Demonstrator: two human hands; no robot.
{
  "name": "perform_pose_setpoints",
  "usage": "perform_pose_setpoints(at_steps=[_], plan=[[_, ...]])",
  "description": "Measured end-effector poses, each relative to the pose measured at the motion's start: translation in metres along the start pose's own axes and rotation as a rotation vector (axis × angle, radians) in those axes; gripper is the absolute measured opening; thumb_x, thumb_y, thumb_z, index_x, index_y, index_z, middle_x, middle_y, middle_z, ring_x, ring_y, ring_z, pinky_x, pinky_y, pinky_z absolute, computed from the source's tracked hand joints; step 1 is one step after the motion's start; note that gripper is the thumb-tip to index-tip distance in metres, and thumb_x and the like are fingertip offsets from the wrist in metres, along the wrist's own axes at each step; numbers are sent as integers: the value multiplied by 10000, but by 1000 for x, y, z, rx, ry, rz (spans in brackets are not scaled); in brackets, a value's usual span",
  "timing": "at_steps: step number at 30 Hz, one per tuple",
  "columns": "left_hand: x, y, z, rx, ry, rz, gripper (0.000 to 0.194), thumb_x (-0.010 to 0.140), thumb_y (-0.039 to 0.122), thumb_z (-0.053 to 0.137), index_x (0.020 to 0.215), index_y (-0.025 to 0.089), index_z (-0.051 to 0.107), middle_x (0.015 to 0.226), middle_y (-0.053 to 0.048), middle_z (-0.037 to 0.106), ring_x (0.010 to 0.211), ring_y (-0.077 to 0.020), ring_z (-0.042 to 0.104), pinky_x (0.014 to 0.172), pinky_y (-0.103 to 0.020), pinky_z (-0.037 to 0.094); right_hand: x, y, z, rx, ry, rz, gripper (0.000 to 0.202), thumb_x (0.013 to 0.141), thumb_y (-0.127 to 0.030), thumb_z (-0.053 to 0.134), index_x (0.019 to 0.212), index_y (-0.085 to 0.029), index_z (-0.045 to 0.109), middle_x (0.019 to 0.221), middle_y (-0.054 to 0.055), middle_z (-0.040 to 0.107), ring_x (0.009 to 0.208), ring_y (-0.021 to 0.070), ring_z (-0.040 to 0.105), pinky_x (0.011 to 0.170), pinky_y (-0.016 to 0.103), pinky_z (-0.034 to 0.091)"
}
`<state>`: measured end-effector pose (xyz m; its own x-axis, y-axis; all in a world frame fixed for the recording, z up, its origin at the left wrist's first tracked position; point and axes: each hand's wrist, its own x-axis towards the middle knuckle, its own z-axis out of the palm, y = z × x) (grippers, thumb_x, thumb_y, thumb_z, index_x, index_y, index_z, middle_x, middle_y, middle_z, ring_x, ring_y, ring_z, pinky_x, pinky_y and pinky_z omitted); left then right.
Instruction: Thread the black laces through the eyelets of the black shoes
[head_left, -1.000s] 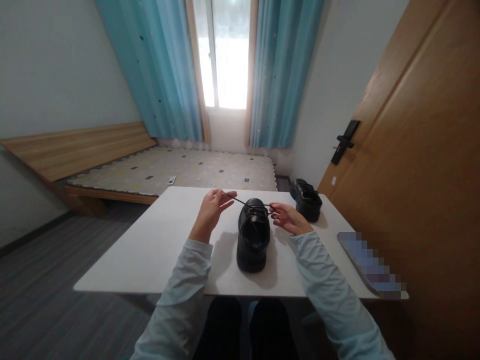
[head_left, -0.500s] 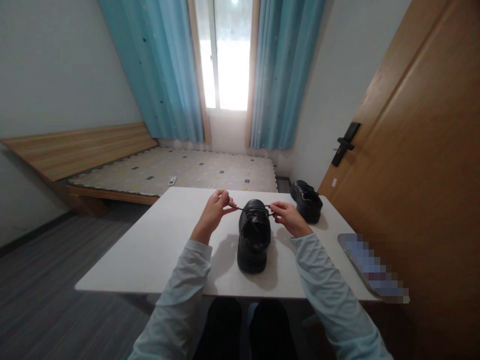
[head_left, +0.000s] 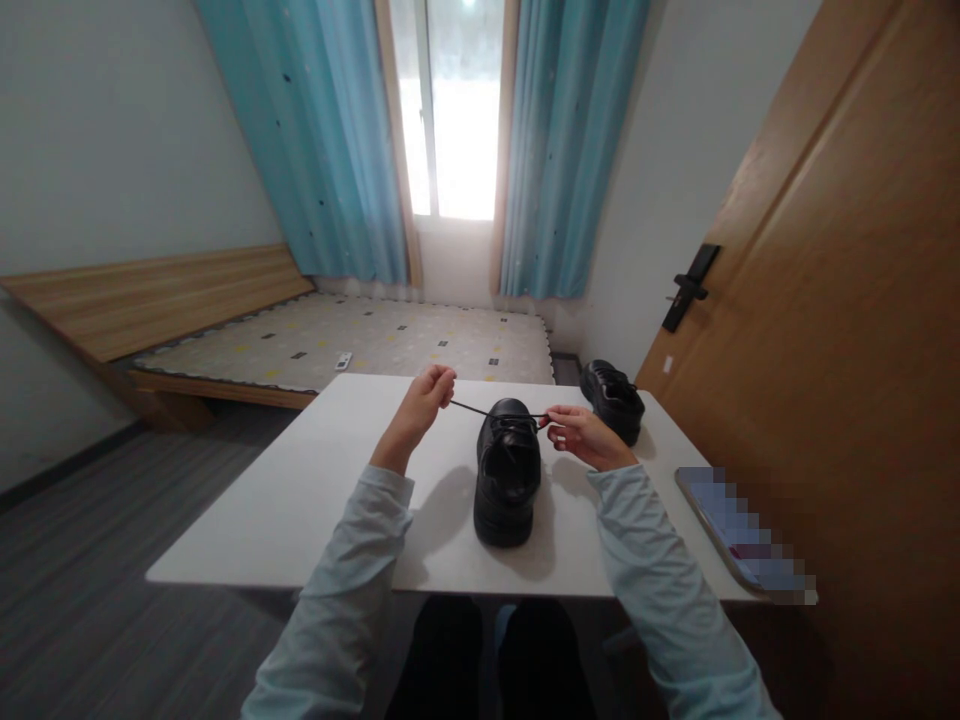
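A black lace-up shoe (head_left: 506, 505) stands on the white table (head_left: 300, 500), its heel towards me and its toe pointing away. My left hand (head_left: 426, 400), up and to the left of the shoe, is closed on a black shoelace (head_left: 471, 407) that runs taut to the laced part. Right of the laces, my right hand (head_left: 577, 433) pinches the lace close to the shoe. Both hands are above the tabletop, and short loops of lace lie over the shoe's opening.
A second black shoe (head_left: 615, 400) sits at the table's back right. A flat object with a blurred surface (head_left: 739, 530) lies along the right edge. Beyond are a bed (head_left: 405, 335) with a small white device and a wooden door (head_left: 840, 330).
My left hand has moved left and slightly up, closing its fingers and drawing the lace out straight. My right hand has shifted slightly right. The shoe stays in place.
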<state>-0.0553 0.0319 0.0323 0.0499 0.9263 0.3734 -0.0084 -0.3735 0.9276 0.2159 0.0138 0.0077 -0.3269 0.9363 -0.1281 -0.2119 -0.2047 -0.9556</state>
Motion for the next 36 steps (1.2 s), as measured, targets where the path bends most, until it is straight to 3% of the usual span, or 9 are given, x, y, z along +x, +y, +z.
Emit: perform_pose_setpoints(at_steps=[6,11,15,19,25,29,32,34,36], plan=[[4,3,-6,179,59,51,192,765,347,582,762,158,553,596,52,448,474,-65,402,446,-190,320,0,1,1,-264,76,61,190,617,-279,738,702,-151,627,619,-21,542,511,68,482,432,178,347],[5,-7,-15,254,226,164,159,766,312,592,744,155,586,580,42,511,491,-72,455,505,-202,375,-2,-1,4,-435,130,15,114,658,-257,650,704,-153,645,700,8,589,525,66,498,409,163,324],[1,-13,-21,188,341,198,200,754,336,619,817,146,625,673,12,589,534,-80,508,556,-213,427,2,1,5,-489,213,-108,137,669,-284,631,715,-156,618,726,14,599,515,75,506,401,175,348],[-1,-16,-23,157,361,197,264,773,368,602,893,138,654,764,-26,639,607,-104,571,619,-237,471,10,6,8,-542,292,-325,197,683,-347,640,713,-160,584,657,4,571,516,103,513,406,203,374],[-1,-22,-22,237,312,225,215,804,282,546,916,159,681,865,-49,686,737,-136,619,739,-277,492,8,8,25,-753,324,-619,208,776,-374,604,764,-171,643,806,52,634,677,149,561,582,266,443],[-5,-20,-17,215,208,177,220,770,286,609,938,158,671,896,-61,693,800,-157,638,786,-304,508,2,7,39,-870,296,-676,199,834,-354,563,794,-203,687,862,68,626,794,187,560,657,300,441],[-10,-14,-10,174,102,148,282,714,310,695,952,159,677,1060,-90,659,809,-160,653,772,-310,536,1,7,46,-962,268,-716,210,868,-324,532,804,-216,700,881,71,631,899,216,538,804,366,424],[-14,-11,-5,194,27,154,253,698,327,717,887,159,704,1196,-108,594,810,-157,654,755,-309,556,0,8,49,-1011,253,-732,219,880,-311,522,804,-220,706,891,68,634,926,220,525,874,394,394],[-17,-10,0,248,-40,169,209,701,351,717,789,162,726,1203,-106,575,814,-159,645,723,-303,573,0,9,51,-1051,251,-741,206,876,-307,538,801,-222,711,912,65,631,942,221,515,896,397,381]])
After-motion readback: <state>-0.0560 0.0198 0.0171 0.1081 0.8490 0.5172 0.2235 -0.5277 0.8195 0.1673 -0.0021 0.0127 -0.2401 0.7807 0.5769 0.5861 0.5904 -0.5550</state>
